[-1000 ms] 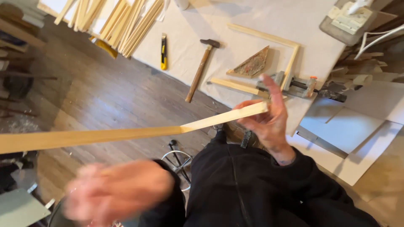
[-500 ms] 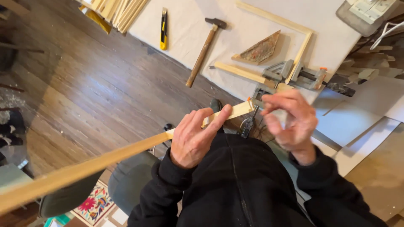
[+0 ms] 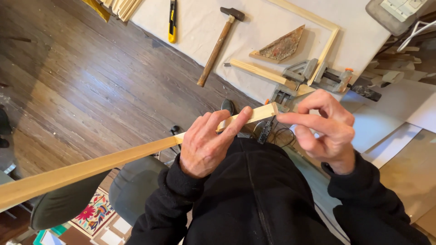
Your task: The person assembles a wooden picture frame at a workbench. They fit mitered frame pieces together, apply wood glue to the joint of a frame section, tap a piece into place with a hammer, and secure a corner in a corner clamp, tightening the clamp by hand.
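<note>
Fingers of my left hand (image 3: 206, 145) wrap the long wooden strip (image 3: 113, 159) near its far end, while my right hand (image 3: 328, 128) pinches narrow at the tip, holding nothing I can see. Nothing is joined yet. Beyond the fingertips sit the corner clamp (image 3: 299, 77), hammer (image 3: 219, 44) and bench (image 3: 200, 22); open floor (image 3: 81, 86) lies left.

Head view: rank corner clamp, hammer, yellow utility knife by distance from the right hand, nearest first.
From the right hand:
1. Corner clamp, just above it on the white sheet.
2. Hammer, farther up-left on the sheet.
3. Yellow utility knife, farthest, at the sheet's top-left edge.
</note>
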